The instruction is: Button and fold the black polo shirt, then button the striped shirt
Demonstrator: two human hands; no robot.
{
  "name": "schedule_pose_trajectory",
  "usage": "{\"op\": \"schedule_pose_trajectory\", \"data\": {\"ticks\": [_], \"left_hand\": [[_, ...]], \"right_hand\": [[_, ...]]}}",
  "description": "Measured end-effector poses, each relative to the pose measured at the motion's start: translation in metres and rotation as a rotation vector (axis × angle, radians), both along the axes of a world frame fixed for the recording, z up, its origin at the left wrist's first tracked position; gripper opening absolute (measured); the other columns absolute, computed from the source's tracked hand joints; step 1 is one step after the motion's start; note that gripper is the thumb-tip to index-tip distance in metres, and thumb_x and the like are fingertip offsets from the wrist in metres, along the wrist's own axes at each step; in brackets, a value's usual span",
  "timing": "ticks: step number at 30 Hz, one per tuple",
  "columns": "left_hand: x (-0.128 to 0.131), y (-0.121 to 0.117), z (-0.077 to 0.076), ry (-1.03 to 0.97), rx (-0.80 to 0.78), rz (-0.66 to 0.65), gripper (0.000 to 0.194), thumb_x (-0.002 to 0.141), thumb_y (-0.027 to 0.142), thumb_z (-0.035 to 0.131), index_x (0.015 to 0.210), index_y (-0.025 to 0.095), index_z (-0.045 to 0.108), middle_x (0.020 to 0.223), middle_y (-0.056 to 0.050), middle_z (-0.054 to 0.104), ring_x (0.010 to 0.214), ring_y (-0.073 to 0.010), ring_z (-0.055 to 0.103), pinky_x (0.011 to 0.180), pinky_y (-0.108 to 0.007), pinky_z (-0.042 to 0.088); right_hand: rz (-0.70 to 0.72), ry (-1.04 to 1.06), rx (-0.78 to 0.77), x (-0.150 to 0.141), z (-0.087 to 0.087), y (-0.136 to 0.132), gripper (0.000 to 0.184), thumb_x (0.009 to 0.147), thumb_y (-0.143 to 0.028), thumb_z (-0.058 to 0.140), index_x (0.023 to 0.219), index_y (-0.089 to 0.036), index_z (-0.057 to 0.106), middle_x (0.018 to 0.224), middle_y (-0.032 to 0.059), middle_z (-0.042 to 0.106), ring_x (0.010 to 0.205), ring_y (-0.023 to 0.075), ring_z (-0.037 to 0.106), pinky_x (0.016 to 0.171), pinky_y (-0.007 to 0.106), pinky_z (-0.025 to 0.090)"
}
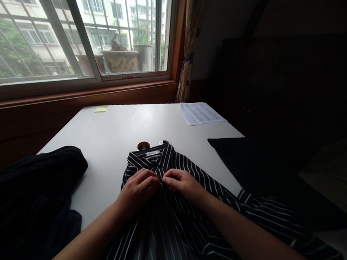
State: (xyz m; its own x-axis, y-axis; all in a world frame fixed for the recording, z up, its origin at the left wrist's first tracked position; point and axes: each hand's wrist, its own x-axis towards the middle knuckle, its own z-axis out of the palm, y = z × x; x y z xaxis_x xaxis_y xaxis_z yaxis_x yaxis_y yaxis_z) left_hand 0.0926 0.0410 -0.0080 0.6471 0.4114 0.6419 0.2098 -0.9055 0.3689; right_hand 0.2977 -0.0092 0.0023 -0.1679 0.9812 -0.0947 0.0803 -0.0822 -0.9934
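Note:
A black shirt with white stripes (208,175) lies spread on the white table, its collar pointing away from me and one sleeve reaching out to the right. Just below the collar, my left hand (143,185) has its fingers closed on the left side of the shirt's front opening. Close beside it, my right hand (181,182) pinches the front edge from the right. The fingertips of both hands almost meet. Whether a button sits between them is hidden. A pale label (153,153) shows inside the collar.
Dark folded clothing (44,177) lies at the left, and a dark cloth (256,171) at the right. Printed sheets (202,113) and yellow sticky notes (101,109) rest at the far side of the table (142,118). Behind stands a barred window (116,29) with a curtain (186,72).

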Motion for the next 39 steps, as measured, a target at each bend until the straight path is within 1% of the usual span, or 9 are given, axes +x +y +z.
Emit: {"op": "schedule_pose_trajectory", "data": {"ticks": [11,16,27,34,39], "left_hand": [[0.0001,0.0008,0.0005,0.030,0.005,0.006,0.007,0.095,0.015,0.055,0.094,0.019,0.060,0.093,-0.005,0.063,0.084,-0.0161,0.058,0.074,-0.030,0.050],[0.0000,0.0006,0.0000,0.022,0.008,0.005,0.007,0.094,0.013,0.056,0.094,0.019,0.060,0.093,-0.005,0.063,0.084,-0.0159,0.058,0.074,-0.030,0.050],[0.0004,-0.0016,0.0042,0.030,-0.007,0.006,0.009,0.092,0.012,0.056,0.092,0.019,0.061,0.093,-0.005,0.063,0.084,-0.0160,0.057,0.074,-0.030,0.050],[-0.0010,-0.0033,0.0054,0.047,-0.051,0.022,0.008,0.092,0.014,0.056,0.093,0.019,0.062,0.095,-0.006,0.060,0.084,-0.0154,0.058,0.073,-0.028,0.050],[-0.0019,-0.0050,0.0080,0.060,-0.113,0.016,0.008,0.092,0.014,0.054,0.094,0.019,0.061,0.095,-0.006,0.059,0.083,-0.0156,0.058,0.072,-0.028,0.050]], "right_hand": [[-0.009,0.043,-0.017,0.0004,-0.0036,-0.0003,0.018,0.084,-0.036,0.068,0.086,-0.018,0.066,0.072,-0.0023,0.059,0.063,0.0109,0.053,0.063,0.025,0.044],[-0.024,0.041,-0.036,-0.0003,-0.0018,0.0003,0.020,0.083,-0.038,0.069,0.085,-0.018,0.066,0.071,-0.0021,0.059,0.063,0.0113,0.053,0.063,0.026,0.044],[-0.039,0.054,-0.053,-0.0012,0.0006,-0.0008,0.023,0.081,-0.040,0.070,0.083,-0.017,0.066,0.070,-0.0026,0.058,0.062,0.0110,0.052,0.062,0.026,0.042],[-0.042,0.074,-0.062,-0.0010,-0.0010,0.0002,0.023,0.080,-0.040,0.071,0.083,-0.018,0.065,0.070,-0.0025,0.059,0.061,0.0109,0.052,0.062,0.026,0.043],[-0.046,0.078,-0.055,-0.0015,0.0003,-0.0001,0.023,0.080,-0.040,0.070,0.082,-0.018,0.065,0.069,-0.0028,0.058,0.061,0.0107,0.051,0.062,0.026,0.042]]}}
